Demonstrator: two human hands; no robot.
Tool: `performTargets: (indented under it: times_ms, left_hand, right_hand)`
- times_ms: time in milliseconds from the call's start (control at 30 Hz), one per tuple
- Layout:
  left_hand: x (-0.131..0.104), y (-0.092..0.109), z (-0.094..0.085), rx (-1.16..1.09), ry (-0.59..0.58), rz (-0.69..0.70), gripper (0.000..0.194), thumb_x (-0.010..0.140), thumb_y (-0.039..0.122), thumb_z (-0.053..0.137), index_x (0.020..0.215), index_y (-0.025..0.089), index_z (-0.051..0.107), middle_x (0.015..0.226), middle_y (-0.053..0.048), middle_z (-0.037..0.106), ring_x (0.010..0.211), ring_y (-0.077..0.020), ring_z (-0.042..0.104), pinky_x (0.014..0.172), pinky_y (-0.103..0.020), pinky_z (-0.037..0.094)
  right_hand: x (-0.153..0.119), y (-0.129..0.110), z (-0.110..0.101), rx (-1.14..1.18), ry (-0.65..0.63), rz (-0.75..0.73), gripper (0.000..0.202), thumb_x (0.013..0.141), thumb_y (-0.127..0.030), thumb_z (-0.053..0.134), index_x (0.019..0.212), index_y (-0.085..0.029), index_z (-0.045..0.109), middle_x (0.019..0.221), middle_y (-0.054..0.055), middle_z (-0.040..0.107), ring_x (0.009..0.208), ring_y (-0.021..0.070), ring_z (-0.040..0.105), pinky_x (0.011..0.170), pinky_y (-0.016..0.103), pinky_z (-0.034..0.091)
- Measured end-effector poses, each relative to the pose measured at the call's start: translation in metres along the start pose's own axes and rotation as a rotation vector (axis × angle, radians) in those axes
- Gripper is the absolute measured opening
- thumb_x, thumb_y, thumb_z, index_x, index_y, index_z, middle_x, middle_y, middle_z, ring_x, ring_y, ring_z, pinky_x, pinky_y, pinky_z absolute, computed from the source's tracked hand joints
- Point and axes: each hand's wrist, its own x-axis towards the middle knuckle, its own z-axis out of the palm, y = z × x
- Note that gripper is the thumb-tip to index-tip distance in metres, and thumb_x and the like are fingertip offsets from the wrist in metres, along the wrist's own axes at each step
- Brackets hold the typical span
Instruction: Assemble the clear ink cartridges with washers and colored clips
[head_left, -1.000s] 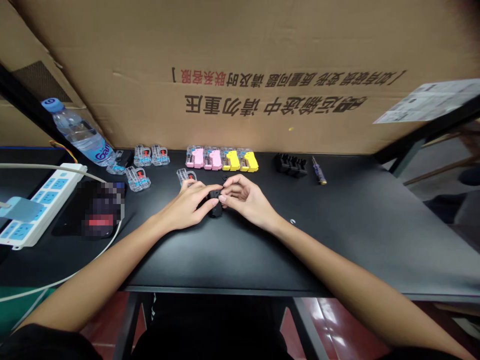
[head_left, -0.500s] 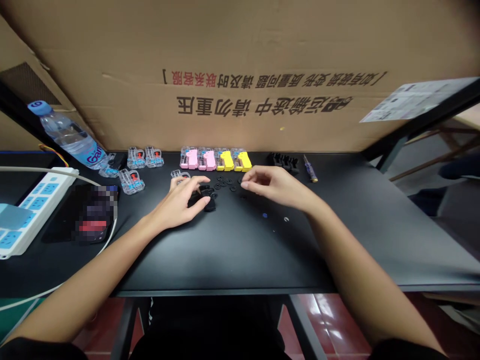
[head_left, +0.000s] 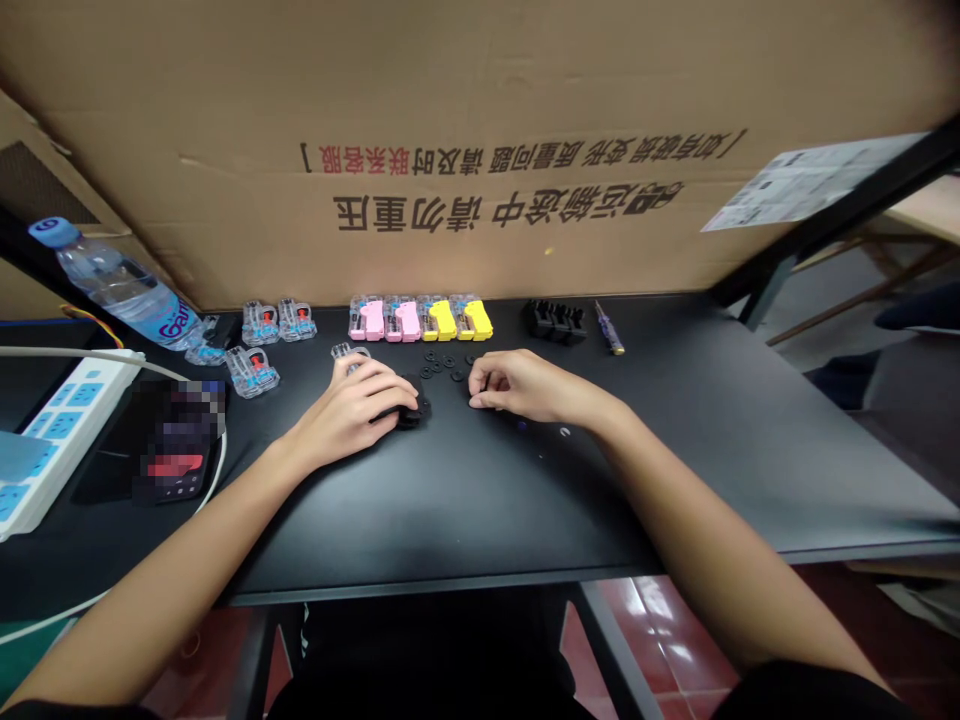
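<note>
My left hand (head_left: 358, 405) is closed round a black part (head_left: 415, 408) on the dark table, its fingers over the part's left side. My right hand (head_left: 517, 385) has its thumb and fingertips pinched together at the table surface; whatever is between them is hidden. Several small black rings (head_left: 448, 362) lie between and behind my hands. A clear plastic piece (head_left: 349, 355) stands just behind my left hand. Near my right hand lie a small blue bit (head_left: 522, 426) and a small white clip (head_left: 565, 432).
Behind stand pink (head_left: 406, 320) and yellow (head_left: 475, 319) clear-backed pieces, a black holder (head_left: 555, 321) and a screwdriver (head_left: 609, 328). At left are clear pieces (head_left: 253, 371), a bottle (head_left: 127, 285), a phone (head_left: 180, 440), a power strip (head_left: 71, 430) and a cable.
My left hand has closed over the black part. My right hand has come down nearer the table, its fingertips now lower and pinched. The whole view has shifted slightly.
</note>
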Motion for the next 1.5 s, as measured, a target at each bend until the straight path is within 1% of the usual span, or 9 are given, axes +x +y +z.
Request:
performTargets:
  times_ms: [200, 300, 367, 533, 733, 933, 1133, 1367, 1500]
  left_hand:
    - [0.000, -0.001, 0.001, 0.008, 0.022, 0.035, 0.023, 0.106, 0.018, 0.058, 0.117, 0.029, 0.076, 0.125, -0.003, 0.081, 0.117, -0.0221, 0.068, 0.116, -0.047, 0.033]
    - [0.001, 0.001, 0.000, 0.006, 0.005, 0.020, 0.024, 0.106, 0.018, 0.058, 0.117, 0.029, 0.077, 0.124, -0.003, 0.081, 0.117, -0.0226, 0.068, 0.116, -0.048, 0.033]
    - [0.001, 0.002, 0.000, 0.001, 0.004, 0.026, 0.024, 0.105, 0.017, 0.059, 0.117, 0.028, 0.077, 0.124, -0.003, 0.081, 0.118, -0.0228, 0.068, 0.116, -0.047, 0.033]
    - [0.000, 0.002, 0.002, 0.009, 0.019, 0.028, 0.023, 0.103, 0.016, 0.061, 0.117, 0.028, 0.076, 0.125, -0.003, 0.081, 0.119, -0.0217, 0.069, 0.117, -0.046, 0.033]
    - [0.000, -0.001, 0.004, 0.013, 0.094, 0.049, 0.018, 0.102, 0.015, 0.063, 0.112, 0.025, 0.075, 0.120, -0.002, 0.082, 0.114, -0.0200, 0.072, 0.117, -0.044, 0.035]
    - [0.001, 0.001, 0.002, 0.000, 0.125, 0.015, 0.012, 0.101, 0.020, 0.067, 0.110, 0.023, 0.073, 0.117, -0.003, 0.083, 0.110, -0.0206, 0.074, 0.116, -0.044, 0.039]
    - [0.000, 0.001, 0.005, -0.036, 0.173, 0.024, 0.011, 0.101, 0.019, 0.070, 0.111, 0.023, 0.072, 0.116, -0.003, 0.083, 0.110, -0.0198, 0.076, 0.117, -0.043, 0.041]
    - [0.000, 0.000, 0.007, -0.034, 0.153, 0.023, 0.014, 0.101, 0.015, 0.069, 0.111, 0.024, 0.071, 0.118, -0.002, 0.083, 0.111, -0.0196, 0.076, 0.119, -0.045, 0.042]
    - [0.000, 0.000, 0.007, -0.045, 0.189, 0.038, 0.015, 0.099, 0.014, 0.071, 0.112, 0.023, 0.070, 0.117, -0.002, 0.083, 0.110, -0.0195, 0.077, 0.119, -0.045, 0.041]
  right_hand:
    - [0.000, -0.008, 0.005, 0.200, -0.042, 0.010, 0.029, 0.088, -0.048, 0.077, 0.096, -0.020, 0.078, 0.083, 0.005, 0.079, 0.072, 0.0186, 0.072, 0.068, 0.032, 0.057]
    - [0.004, -0.019, 0.017, 0.322, -0.063, -0.010, 0.032, 0.090, -0.051, 0.076, 0.099, -0.020, 0.079, 0.085, 0.005, 0.078, 0.074, 0.0181, 0.071, 0.073, 0.034, 0.059]
    - [0.006, -0.026, 0.028, 0.350, -0.011, -0.056, 0.031, 0.094, -0.049, 0.074, 0.099, -0.020, 0.078, 0.085, 0.004, 0.076, 0.075, 0.0180, 0.069, 0.076, 0.035, 0.060]
    - [0.008, -0.033, 0.051, 0.143, 0.278, -0.279, 0.019, 0.103, -0.035, 0.066, 0.100, -0.021, 0.077, 0.106, 0.009, 0.075, 0.089, 0.0203, 0.072, 0.084, 0.037, 0.062]
    - [0.008, -0.029, 0.056, 0.068, 0.289, -0.403, 0.014, 0.104, -0.032, 0.070, 0.105, -0.022, 0.080, 0.103, 0.007, 0.079, 0.084, 0.0190, 0.076, 0.079, 0.033, 0.065]
    - [0.011, -0.023, 0.057, 0.007, 0.361, -0.504, 0.016, 0.105, -0.026, 0.070, 0.109, -0.024, 0.085, 0.110, 0.009, 0.084, 0.098, 0.0239, 0.081, 0.090, 0.040, 0.067]
    - [0.011, -0.021, 0.056, 0.036, 0.396, -0.493, 0.019, 0.105, -0.028, 0.070, 0.110, -0.026, 0.088, 0.114, 0.008, 0.085, 0.101, 0.0246, 0.082, 0.093, 0.040, 0.068]
    - [0.012, -0.025, 0.062, 0.067, 0.444, -0.410, 0.016, 0.103, -0.026, 0.073, 0.108, -0.023, 0.088, 0.105, 0.008, 0.086, 0.095, 0.0245, 0.083, 0.091, 0.039, 0.068]
    - [0.011, -0.028, 0.062, 0.048, 0.443, -0.434, 0.017, 0.104, -0.024, 0.071, 0.109, -0.022, 0.087, 0.107, 0.008, 0.086, 0.097, 0.0240, 0.082, 0.093, 0.039, 0.067]
